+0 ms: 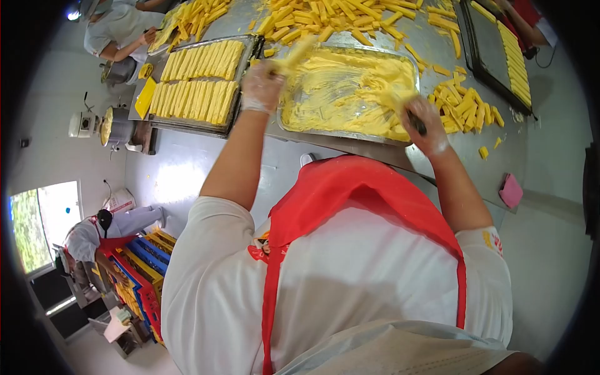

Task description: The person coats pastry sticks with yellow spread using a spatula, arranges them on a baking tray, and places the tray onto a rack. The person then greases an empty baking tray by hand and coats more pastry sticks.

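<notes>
My left hand point(262, 86), in a clear glove, is closed on a yellow cake-like stick point(299, 55), blurred by motion, over the left side of a metal tray point(350, 132). Yellow cream point(340, 84) is smeared across that tray. At its right edge, my gloved right hand point(426, 126) grips a dark-handled spreading tool point(417, 122), apparently a spatula; its blade is blurred against the cream. Left of my left hand, a dark baking tray point(240, 87) bears two rows of coated sticks point(194, 100).
Loose yellow sticks point(331, 15) are heaped at the back, with another pile point(459, 103) right of the cream tray. A further tray point(494, 56) stands far right. Co-workers point(115, 31) are at the table's far sides; another person point(94, 237) bends over stacked crates point(140, 269).
</notes>
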The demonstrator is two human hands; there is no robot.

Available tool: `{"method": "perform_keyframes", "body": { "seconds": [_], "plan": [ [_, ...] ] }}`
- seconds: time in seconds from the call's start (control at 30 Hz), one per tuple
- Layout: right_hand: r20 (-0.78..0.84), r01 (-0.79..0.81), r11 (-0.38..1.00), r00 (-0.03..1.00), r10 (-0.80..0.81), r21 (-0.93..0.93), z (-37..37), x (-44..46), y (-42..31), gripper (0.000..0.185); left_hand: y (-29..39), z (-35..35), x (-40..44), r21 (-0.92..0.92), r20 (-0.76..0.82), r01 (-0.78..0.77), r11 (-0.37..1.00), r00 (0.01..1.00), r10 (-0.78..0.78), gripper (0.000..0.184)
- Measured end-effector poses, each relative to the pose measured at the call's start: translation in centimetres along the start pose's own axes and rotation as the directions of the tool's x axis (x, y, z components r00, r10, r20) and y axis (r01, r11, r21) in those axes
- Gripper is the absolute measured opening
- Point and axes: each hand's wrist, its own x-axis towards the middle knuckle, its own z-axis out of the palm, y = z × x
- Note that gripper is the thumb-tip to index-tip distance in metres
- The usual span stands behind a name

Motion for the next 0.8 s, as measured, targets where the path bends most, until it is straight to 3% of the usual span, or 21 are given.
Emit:
{"method": "perform_keyframes", "body": {
  "seconds": [0.03, 0.1, 0.13, 0.2, 0.23, 0.3, 0.43, 0.5, 0.53, 0.6, 0.67, 0.73, 0.77, 0.8],
  "plan": [
    [-0.004, 0.008, 1.000, 1.000, -0.008, -0.013, -0.5, -1.1, -0.3, 0.022, -1.7, -1.1, 1.0, 0.063, -0.131, -0.008, 0.998, 0.991, 0.016, 0.014],
    [0.099, -0.012, 1.000, 0.995, 0.010, 0.020, -0.2, -3.3, 0.6, 0.027, -1.9, -4.1, 2.6, 0.115, -0.201, 0.311, 0.943, 0.937, -0.285, 0.013],
    [0.085, -0.018, 0.994, 0.996, 0.027, -0.105, -0.1, -3.9, -0.3, 0.029, -3.6, -4.4, 3.3, 0.110, -0.203, 0.316, 0.942, 0.935, -0.290, 0.013],
    [0.126, -0.048, 0.969, 0.989, 0.081, -0.244, 0.1, -5.2, -1.2, 0.038, -8.5, -4.0, 5.1, 0.486, -0.283, 0.269, 0.831, 0.949, -0.142, 0.016],
    [0.132, -0.046, 0.969, 0.988, 0.080, -0.243, 0.3, -5.7, -1.4, 0.038, -10.5, -3.7, 5.6, 0.484, -0.283, 0.274, 0.831, 0.948, -0.148, 0.016],
    [0.206, -0.056, 0.953, 0.971, 0.121, -0.297, 0.6, -6.6, -1.5, 0.041, -13.8, -2.9, 6.5, 0.546, -0.099, 0.299, 0.783, 0.951, -0.294, 0.022],
    [0.331, 0.003, 0.936, 0.936, 0.121, -0.353, 0.4, -7.6, -2.1, 0.049, -15.0, -3.6, 5.3, 0.616, -0.006, 0.256, 0.745, 0.947, -0.320, 0.027],
    [0.322, 0.008, 0.900, 0.935, 0.148, -0.436, 0.3, -8.1, -1.9, 0.058, -13.6, -6.3, 2.5, 0.600, -0.099, 0.146, 0.786, 0.989, -0.109, 0.030],
    [0.338, 0.020, 0.907, 0.931, 0.137, -0.421, 0.2, -8.1, -1.9, 0.058, -13.5, -7.9, 0.7, 0.605, -0.104, 0.166, 0.779, 0.986, -0.130, 0.030],
    [0.166, -0.063, 0.923, 0.977, 0.135, -0.378, -0.5, -7.3, -2.3, 0.057, -14.3, -12.1, -3.4, 0.672, -0.148, 0.086, 0.735, 0.989, 0.020, 0.032],
    [0.103, -0.058, 0.929, 0.989, 0.102, -0.365, -0.8, -5.4, -3.7, 0.053, -17.5, -16.5, -8.9, 0.656, -0.158, 0.018, 0.755, 0.981, 0.114, 0.030],
    [-0.028, -0.002, 0.947, 1.000, -0.007, -0.321, -0.5, -2.7, -5.9, 0.038, -20.4, -20.5, -15.0, 0.677, -0.204, 0.260, 0.689, 0.965, -0.164, 0.030],
    [-0.027, 0.007, 0.946, 1.000, -0.017, -0.324, 0.3, -1.1, -7.2, 0.038, -23.6, -22.4, -18.8, 0.694, -0.196, 0.248, 0.676, 0.968, -0.154, 0.030],
    [-0.025, 0.035, 0.984, 0.999, -0.040, -0.177, 1.3, 0.4, -8.8, 0.033, -24.2, -24.1, -22.3, 0.698, -0.209, 0.382, 0.606, 0.918, -0.338, 0.030]
  ]
}}
